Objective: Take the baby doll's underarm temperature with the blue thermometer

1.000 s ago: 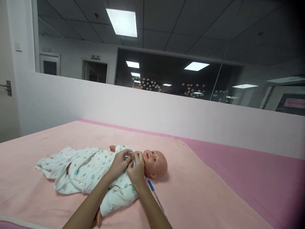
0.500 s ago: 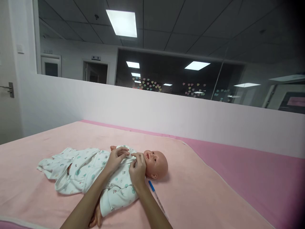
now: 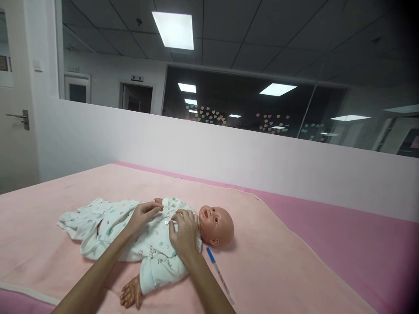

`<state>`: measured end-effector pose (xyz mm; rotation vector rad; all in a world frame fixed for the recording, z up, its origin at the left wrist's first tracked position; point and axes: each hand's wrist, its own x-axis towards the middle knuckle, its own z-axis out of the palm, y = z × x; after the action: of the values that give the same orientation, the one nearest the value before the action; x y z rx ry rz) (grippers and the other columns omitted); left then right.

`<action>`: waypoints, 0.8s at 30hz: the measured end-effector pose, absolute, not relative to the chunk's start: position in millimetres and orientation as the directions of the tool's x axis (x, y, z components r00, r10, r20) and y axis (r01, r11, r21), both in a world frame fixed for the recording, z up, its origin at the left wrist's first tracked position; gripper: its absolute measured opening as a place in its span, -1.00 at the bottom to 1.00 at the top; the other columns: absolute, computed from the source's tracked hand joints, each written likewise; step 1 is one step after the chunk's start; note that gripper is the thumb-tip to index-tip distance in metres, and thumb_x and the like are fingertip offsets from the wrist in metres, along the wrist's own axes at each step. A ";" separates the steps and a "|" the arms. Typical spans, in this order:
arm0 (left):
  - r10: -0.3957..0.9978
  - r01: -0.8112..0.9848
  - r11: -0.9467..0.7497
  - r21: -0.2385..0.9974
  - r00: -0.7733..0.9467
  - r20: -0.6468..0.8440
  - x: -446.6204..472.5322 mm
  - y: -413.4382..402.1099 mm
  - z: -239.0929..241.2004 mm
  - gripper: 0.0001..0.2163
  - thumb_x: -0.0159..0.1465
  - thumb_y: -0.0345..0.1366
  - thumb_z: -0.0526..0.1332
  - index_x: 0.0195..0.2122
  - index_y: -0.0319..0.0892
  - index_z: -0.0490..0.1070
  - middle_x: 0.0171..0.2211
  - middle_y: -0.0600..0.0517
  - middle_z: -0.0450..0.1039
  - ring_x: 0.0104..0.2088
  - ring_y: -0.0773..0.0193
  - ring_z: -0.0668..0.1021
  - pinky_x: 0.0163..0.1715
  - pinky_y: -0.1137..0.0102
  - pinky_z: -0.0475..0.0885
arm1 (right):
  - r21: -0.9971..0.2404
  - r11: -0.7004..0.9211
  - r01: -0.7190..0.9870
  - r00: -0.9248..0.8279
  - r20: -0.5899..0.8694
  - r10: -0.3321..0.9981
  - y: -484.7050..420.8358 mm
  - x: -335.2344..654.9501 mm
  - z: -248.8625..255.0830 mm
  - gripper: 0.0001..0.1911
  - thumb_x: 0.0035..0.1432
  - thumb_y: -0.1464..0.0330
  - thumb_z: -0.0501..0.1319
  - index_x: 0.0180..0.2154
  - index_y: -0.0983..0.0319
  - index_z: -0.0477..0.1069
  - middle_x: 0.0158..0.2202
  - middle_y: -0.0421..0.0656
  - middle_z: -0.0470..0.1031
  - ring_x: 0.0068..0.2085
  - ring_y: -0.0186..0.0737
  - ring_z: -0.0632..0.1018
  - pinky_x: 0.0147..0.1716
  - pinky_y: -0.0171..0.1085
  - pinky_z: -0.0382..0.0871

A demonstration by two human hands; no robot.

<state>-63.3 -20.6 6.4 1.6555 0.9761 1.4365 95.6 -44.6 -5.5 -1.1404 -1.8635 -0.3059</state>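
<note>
A baby doll [image 3: 218, 224] lies on its back across the bed, its head to the right. It wears white printed baby clothes [image 3: 157, 244] with a snap button showing at the chest. My left hand [image 3: 144, 216] is over the middle of the doll's front, fingers stretched to the right and thumb a little apart, with nothing seen in it. Just below the doll's chin, my right hand [image 3: 185, 231] rests on the upper chest, fingers loosely curved and spread from the thumb. What lies under its palm is hidden.
Beside the doll's shoulder lies a slim clear stick with a blue cap [image 3: 210, 255], perhaps a thermometer. A peach blanket [image 3: 278, 270] covers the pink bed surface [image 3: 360, 231]. Behind stands a white low wall [image 3: 229, 152] with a window above. A door [image 3: 16, 131] is at left.
My left hand has moved left, away from the doll's collar and from my right hand. The fingers of my right hand have loosened and flattened onto the chest. The view has shifted slightly.
</note>
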 end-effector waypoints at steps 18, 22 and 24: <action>0.802 0.289 -0.597 0.749 0.220 0.555 -57.3 -27.5 1.4 -0.83 0.12 -0.24 0.18 -0.38 -0.16 0.53 -0.34 0.00 0.53 -0.28 0.23 0.52 -0.23 0.39 0.41 | -0.239 0.634 0.735 -0.212 0.808 0.550 -39.9 92.9 -11.7 -0.93 0.05 0.47 0.11 -0.36 0.22 0.31 -0.37 -0.21 0.42 -0.29 -0.24 0.34 -0.22 -0.22 0.03; 0.807 0.294 -0.589 0.752 0.248 0.535 -57.7 -30.0 4.0 -0.81 0.14 -0.22 0.17 -0.34 -0.15 0.54 -0.34 0.00 0.54 -0.28 0.22 0.53 -0.23 0.39 0.42 | -0.234 0.616 0.752 -0.198 0.811 0.550 -36.6 92.3 -15.4 -0.94 0.08 0.45 0.12 -0.36 0.21 0.33 -0.39 -0.22 0.42 -0.31 -0.25 0.34 -0.23 -0.23 0.04; 0.808 0.297 -0.587 0.753 0.280 0.519 -58.5 -30.6 4.7 -0.82 0.13 -0.24 0.18 -0.32 -0.14 0.54 -0.30 0.00 0.54 -0.25 0.22 0.52 -0.21 0.40 0.41 | -0.238 0.605 0.760 -0.182 0.816 0.549 -35.0 92.0 -16.7 -0.93 0.11 0.45 0.10 -0.39 0.21 0.33 -0.42 -0.23 0.41 -0.33 -0.26 0.34 -0.25 -0.24 0.04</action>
<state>-58.5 -30.6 4.7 2.0322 0.9882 1.2808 92.0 -35.0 -16.7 -1.0524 -1.8618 -0.2721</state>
